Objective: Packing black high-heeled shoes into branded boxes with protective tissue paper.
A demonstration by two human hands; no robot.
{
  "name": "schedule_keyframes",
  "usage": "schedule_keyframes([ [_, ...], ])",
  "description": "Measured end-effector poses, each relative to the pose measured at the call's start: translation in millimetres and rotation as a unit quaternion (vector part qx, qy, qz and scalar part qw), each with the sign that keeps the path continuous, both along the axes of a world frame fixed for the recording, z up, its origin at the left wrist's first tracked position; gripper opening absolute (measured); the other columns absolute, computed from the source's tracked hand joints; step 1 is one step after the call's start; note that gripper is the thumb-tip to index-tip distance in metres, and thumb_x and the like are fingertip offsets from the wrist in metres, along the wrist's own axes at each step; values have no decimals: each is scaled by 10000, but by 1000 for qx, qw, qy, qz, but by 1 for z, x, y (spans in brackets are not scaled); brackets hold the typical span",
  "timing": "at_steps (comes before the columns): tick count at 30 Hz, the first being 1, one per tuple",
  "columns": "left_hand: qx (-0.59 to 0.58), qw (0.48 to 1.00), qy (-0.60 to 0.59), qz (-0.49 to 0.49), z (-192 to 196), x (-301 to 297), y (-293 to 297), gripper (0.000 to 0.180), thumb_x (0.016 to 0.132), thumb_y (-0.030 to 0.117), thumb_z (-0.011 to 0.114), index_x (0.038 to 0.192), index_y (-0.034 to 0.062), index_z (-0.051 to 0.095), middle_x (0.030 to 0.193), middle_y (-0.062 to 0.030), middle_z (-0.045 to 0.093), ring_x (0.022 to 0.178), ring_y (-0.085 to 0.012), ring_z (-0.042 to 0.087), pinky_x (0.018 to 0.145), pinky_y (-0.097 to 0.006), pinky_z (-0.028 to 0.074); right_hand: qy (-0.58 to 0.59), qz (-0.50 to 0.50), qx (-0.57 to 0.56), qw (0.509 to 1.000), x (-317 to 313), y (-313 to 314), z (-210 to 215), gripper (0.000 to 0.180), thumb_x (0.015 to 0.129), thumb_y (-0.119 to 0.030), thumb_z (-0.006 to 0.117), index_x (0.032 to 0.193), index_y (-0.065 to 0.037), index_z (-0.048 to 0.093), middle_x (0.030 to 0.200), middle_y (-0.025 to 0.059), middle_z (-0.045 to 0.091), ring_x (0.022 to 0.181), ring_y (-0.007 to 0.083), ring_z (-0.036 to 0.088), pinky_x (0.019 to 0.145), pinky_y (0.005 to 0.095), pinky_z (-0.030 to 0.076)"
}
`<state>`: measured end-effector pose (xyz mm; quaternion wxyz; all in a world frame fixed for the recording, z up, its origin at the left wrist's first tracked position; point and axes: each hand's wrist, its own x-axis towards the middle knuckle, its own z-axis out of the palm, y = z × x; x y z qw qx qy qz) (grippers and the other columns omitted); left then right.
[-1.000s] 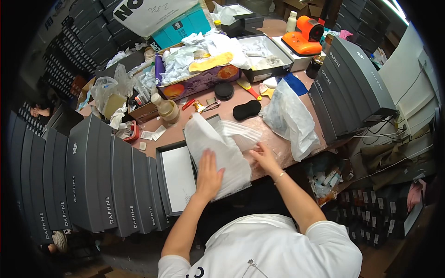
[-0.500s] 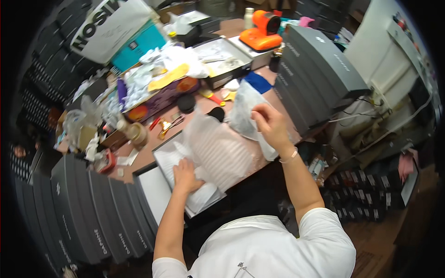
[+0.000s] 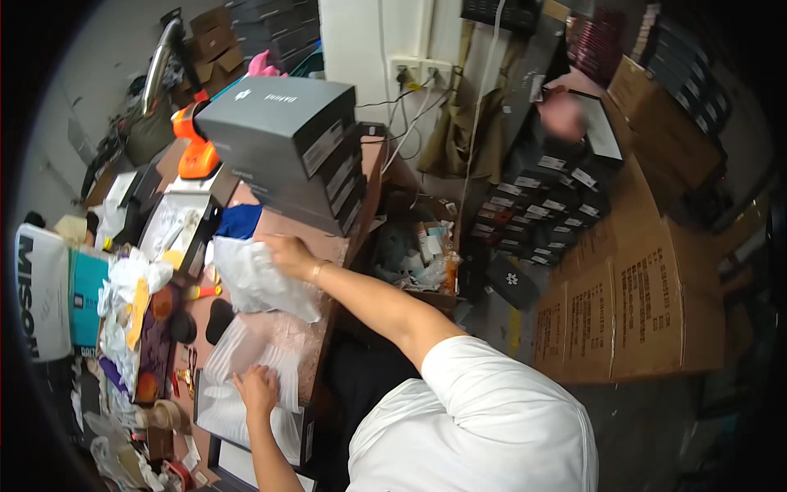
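Observation:
My left hand (image 3: 258, 389) lies with its fingers spread on a thin white ribbed foam sheet (image 3: 283, 361). The sheet covers an open dark box (image 3: 307, 435) at the table's near edge, so what is under it cannot be seen. Farther up the table, my right hand (image 3: 288, 256) is closed at the upper right edge of a translucent white bag (image 3: 258, 283). Its fingertips are partly hidden. Something greyish shows faintly through the bag. Beside the bag are a blue cloth (image 3: 238, 221) and a black flat oval piece (image 3: 219, 321).
Dark grey shoe boxes (image 3: 279, 156) stand stacked behind my right hand. An orange device (image 3: 195, 152) and a cluttered tray of crumpled paper (image 3: 123, 287) are to the left. Right of the table, a carton of scraps (image 3: 418, 254), more stacked boxes (image 3: 533, 201) and a large brown carton (image 3: 631, 303) fill the floor.
The view has swung to the right. My right hand has come from a raised pinch above the bag down onto its edge. The foam sheet now lies lower over the box.

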<state>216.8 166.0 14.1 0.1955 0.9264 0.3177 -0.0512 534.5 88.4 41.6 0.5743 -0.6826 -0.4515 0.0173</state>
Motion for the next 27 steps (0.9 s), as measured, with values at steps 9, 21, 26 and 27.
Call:
schedule_keyframes([
  [9,-816,434,-381,-30,26,15,-23,739,893,567,459,1440,89,320,1488,-215,284,1356,-399,310,1084,-587,273,33,466,71,881,-146,45,185,184,787,-88,562,930,-53,672,848,121,684,708,232,581,698,357,482],
  [21,-256,802,-499,204,98,-91,-74,669,794,272,655,1373,55,399,1362,-145,431,1222,-290,452,1034,-436,366,3,670,-69,739,-198,-158,110,345,835,-54,570,1179,-35,571,990,159,661,873,246,633,750,356,499],
  [26,-173,856,-423,241,139,-139,-106,571,620,-53,509,1186,-1,557,1097,-84,591,1041,-183,545,941,-306,427,365,630,-198,656,-185,-162,86,811,860,-239,641,1496,-72,166,1394,244,386,1169,295,505,944,369,441],
  [27,-196,865,-386,253,140,-140,-111,585,587,-46,476,1163,-9,576,1052,-83,608,1012,-190,559,941,-307,425,271,639,-198,692,-203,-161,72,870,851,-294,655,1503,-50,133,1421,256,339,1232,313,456,996,383,399],
])
